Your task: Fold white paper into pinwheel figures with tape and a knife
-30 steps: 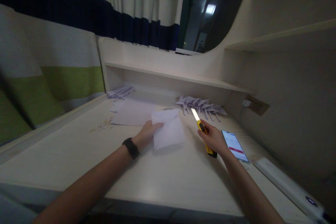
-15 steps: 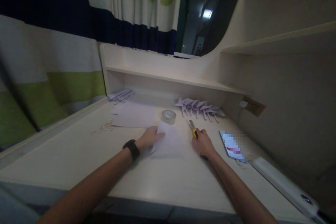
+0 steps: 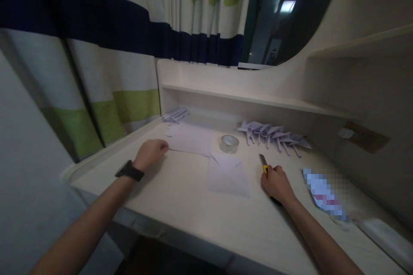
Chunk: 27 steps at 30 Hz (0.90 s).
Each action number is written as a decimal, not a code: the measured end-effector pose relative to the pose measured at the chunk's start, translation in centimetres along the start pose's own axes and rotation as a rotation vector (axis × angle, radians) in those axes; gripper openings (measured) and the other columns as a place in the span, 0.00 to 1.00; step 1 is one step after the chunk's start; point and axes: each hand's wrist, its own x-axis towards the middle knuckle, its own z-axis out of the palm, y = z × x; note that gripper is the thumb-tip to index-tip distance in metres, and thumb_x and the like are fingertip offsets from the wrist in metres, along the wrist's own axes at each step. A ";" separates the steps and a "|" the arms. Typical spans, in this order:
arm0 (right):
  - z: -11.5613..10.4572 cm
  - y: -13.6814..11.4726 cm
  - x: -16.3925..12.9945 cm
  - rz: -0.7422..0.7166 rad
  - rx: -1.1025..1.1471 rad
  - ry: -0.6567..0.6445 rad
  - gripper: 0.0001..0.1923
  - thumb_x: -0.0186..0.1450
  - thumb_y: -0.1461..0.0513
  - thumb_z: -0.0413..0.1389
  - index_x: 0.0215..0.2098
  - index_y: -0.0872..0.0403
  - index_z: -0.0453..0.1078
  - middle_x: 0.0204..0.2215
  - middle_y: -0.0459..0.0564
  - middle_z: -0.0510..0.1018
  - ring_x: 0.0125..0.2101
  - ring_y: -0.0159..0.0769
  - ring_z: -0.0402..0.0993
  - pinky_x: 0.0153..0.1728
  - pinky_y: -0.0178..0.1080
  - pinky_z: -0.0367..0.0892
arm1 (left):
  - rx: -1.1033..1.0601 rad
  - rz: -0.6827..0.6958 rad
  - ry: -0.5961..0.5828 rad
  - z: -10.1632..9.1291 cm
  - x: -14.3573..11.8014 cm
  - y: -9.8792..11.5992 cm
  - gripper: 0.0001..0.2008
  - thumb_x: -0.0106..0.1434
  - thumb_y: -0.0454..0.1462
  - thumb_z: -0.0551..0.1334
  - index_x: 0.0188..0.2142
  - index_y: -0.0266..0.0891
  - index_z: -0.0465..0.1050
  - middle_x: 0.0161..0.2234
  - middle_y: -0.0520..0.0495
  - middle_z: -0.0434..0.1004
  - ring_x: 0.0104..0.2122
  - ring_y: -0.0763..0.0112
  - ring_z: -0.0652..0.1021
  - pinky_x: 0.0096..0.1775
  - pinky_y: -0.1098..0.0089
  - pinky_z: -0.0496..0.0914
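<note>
Resting on the pale wooden tabletop point(image 3: 193, 206), the right hand point(image 3: 276, 184) is closed around a yellow-and-black utility knife point(image 3: 265, 167), whose short blade tip pokes out past the knuckles and lies low against the surface. Half a second ago the same hand held the knife beside the folded white paper sheet point(image 3: 227, 175); now that sheet lies free between the two hands, touched by neither. The left hand point(image 3: 150, 154), with a black band on its wrist, has let go of the folded sheet and moved off to the left; its fingers are loosely curled, holding nothing, with the fingertips at the near corner of a flat white paper sheet point(image 3: 192, 138). A clear roll of adhesive tape point(image 3: 229, 143) stands just behind the folded sheet. A row of folded white paper figures point(image 3: 274, 134) lies under the low shelf, and a smaller bundle of them point(image 3: 175, 115) sits at the far left corner. A phone point(image 3: 324, 193) lies to the right of the knife hand.
</note>
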 end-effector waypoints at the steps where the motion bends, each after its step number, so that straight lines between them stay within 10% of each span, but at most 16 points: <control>1: 0.0 0.0 0.0 -0.001 -0.008 0.003 0.17 0.65 0.62 0.45 0.44 0.66 0.68 0.38 0.65 0.69 0.37 0.46 0.70 0.41 0.41 0.59 | 0.038 -0.036 -0.004 -0.1 -0.3 -1.3 0.14 0.59 0.38 0.53 0.33 0.39 0.77 0.35 0.41 0.80 0.36 0.58 0.78 0.35 0.68 0.65; 5: 0.0 -0.1 -0.1 -0.014 -0.029 0.018 0.17 0.65 0.62 0.45 0.44 0.66 0.68 0.38 0.65 0.69 0.38 0.47 0.70 0.41 0.41 0.60 | 0.160 -0.034 -0.046 0.4 -1.3 -3.3 0.14 0.59 0.37 0.53 0.35 0.39 0.77 0.37 0.39 0.79 0.38 0.56 0.76 0.37 0.66 0.65; 27: -0.4 -0.1 -0.3 -0.023 0.005 0.024 0.17 0.65 0.61 0.44 0.42 0.65 0.70 0.37 0.64 0.69 0.36 0.44 0.70 0.41 0.40 0.60 | 0.299 0.061 -0.054 2.7 -0.2 0.0 0.15 0.63 0.32 0.48 0.32 0.32 0.73 0.38 0.32 0.74 0.40 0.54 0.74 0.35 0.64 0.67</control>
